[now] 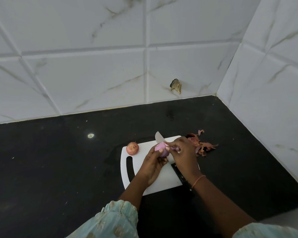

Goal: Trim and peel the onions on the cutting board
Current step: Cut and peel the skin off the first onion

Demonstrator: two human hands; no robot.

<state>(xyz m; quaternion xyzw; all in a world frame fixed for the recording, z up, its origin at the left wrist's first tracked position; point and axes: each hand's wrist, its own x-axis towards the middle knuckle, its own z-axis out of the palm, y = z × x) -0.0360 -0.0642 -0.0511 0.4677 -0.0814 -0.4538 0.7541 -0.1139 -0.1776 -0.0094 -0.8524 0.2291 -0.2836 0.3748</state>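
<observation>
My left hand grips a pale purple, partly peeled onion just above the white cutting board. My right hand pinches a strip of purple skin at the onion's right side. A knife lies on the board under my hands, its blade tip pointing away and its dark handle toward me. A second onion, still in its reddish skin, sits at the board's far left corner.
A heap of reddish-brown onion peels lies on the black countertop just right of the board. White marble-look tiled walls close the back and right sides. A brown scrap sticks to the back wall.
</observation>
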